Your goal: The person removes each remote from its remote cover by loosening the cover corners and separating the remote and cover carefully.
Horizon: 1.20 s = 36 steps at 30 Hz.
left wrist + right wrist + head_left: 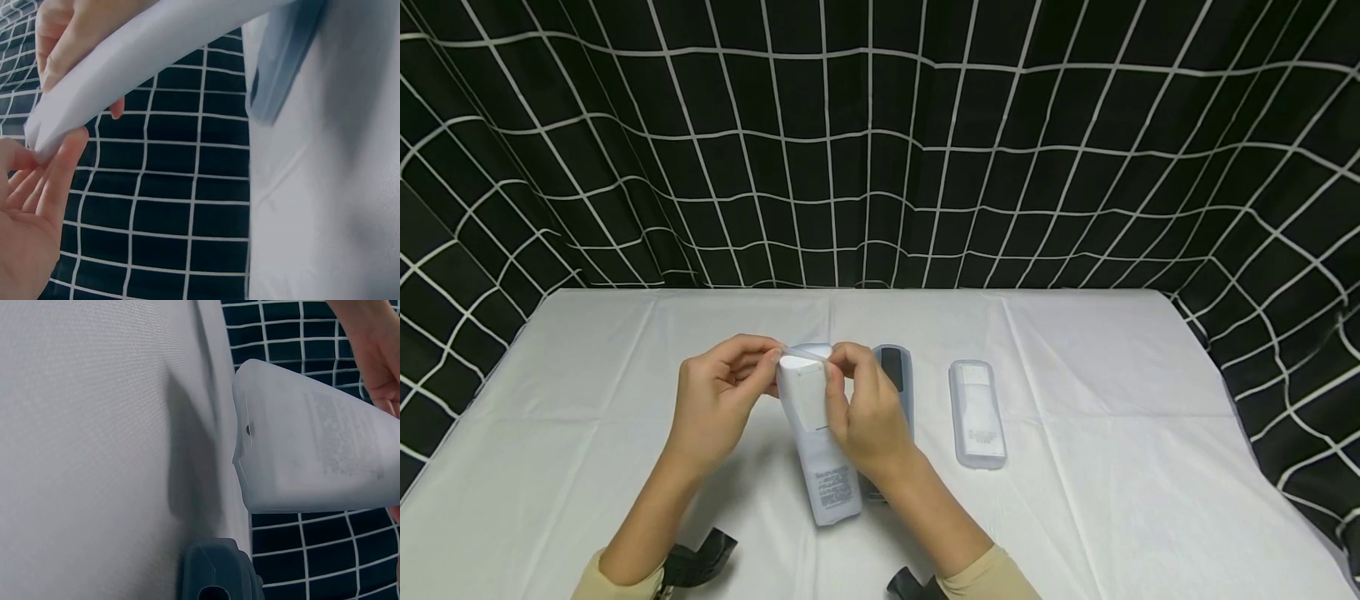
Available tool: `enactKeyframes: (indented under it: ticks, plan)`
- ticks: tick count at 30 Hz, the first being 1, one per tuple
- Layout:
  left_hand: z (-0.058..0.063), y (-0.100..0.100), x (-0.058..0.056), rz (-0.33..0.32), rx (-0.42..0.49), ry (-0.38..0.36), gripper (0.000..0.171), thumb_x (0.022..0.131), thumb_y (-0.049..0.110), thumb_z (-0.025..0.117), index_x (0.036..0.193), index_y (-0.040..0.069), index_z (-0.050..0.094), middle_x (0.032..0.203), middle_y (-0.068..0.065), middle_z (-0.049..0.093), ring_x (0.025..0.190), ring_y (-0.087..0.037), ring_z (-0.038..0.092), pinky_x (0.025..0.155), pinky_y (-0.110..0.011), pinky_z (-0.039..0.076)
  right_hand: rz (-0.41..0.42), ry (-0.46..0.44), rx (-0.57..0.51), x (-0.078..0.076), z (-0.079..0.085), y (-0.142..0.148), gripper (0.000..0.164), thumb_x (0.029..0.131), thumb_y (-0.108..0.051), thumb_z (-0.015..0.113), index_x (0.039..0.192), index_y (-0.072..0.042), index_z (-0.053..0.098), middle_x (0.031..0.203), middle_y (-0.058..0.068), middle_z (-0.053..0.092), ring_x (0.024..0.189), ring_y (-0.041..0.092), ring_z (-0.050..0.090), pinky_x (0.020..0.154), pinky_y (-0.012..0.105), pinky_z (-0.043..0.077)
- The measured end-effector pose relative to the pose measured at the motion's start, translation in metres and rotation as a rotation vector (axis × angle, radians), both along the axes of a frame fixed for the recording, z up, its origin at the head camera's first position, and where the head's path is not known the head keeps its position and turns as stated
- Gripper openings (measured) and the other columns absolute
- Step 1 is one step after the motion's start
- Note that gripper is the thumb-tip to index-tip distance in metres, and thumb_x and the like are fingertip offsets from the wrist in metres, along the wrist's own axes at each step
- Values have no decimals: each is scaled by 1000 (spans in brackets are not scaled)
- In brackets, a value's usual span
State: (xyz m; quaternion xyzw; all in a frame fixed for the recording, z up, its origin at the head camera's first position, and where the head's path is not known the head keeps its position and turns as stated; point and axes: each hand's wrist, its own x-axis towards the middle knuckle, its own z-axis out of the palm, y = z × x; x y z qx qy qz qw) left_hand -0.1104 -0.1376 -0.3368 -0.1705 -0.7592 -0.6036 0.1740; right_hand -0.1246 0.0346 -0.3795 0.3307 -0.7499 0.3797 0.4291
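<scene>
1. Left hand (711,408): grip clamped, thumb and finger pinching the far left corner of the white remote (812,442). Other fingers curl in behind the thumb.
2. Right hand (874,412): grip also clamped, thumb and finger pinching the same remote at its far right edge. Can't tell whether either pinch takes just the clear cover or the body with it.
3. White remote is up off the desk (1120,358), left of centre, back face up, between the two hands. Its long axis runs near to far, far end leaning a bit left. Panel on the far half, small print on the near half, too blurred to read. Cloudy cover over the near part.
4. Grey remote (898,375) lies on the desk, just right of and below the white one. Dark screen at its far end; middle hidden by the right hand and wrist.
5. Small remote (977,414), white in a clear cover, lies on the desk further right, well apart from both hands. Print toward its near end.
6. White cloth (1112,500) covers the desk, creased. Black curtain with white grid lines (850,167) hangs at the far side and both flanks.
7. Beige sleeves (992,575) and black brackets (700,560) sit at the wrists, near edge.
</scene>
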Motion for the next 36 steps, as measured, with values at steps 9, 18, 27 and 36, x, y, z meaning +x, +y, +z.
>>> enactKeyframes:
  ticks: [9, 18, 27, 36]
  plan:
    - [3, -6, -1, -88, 61, -169, 16, 98, 2, 62, 104, -10, 70, 96, -23, 72, 74, -14, 71, 69, -31, 63, 0, 11, 4, 0, -2, 1, 26, 108, -15, 40, 104, 9, 49, 92, 17, 60, 79, 26, 65, 70, 30, 58]
    - [10, -8, 0, -131, 28, -195, 16, 98, 5, 64, 104, -8, 71, 99, -17, 72, 79, -16, 71, 70, -36, 63, -29, 24, -15, 0, -5, 1, 25, 108, -13, 40, 104, 10, 49, 93, 18, 59, 77, 26, 65, 68, 29, 58]
    - [12, -2, 4, -92, 2, -203, 18, 91, 5, 73, 107, -4, 72, 105, -16, 71, 82, -14, 72, 73, -33, 63, -71, 63, -37, -2, -6, 1, 23, 107, -11, 41, 102, 10, 50, 90, 18, 60, 76, 27, 65, 66, 31, 58]
    - [9, -1, 5, -45, -49, -179, 26, 82, 5, 82, 106, 1, 72, 103, -7, 71, 86, -14, 70, 73, -26, 61, -34, 24, 13, 0, -3, 0, 23, 108, -12, 40, 104, 9, 49, 91, 17, 59, 78, 25, 64, 69, 28, 58]
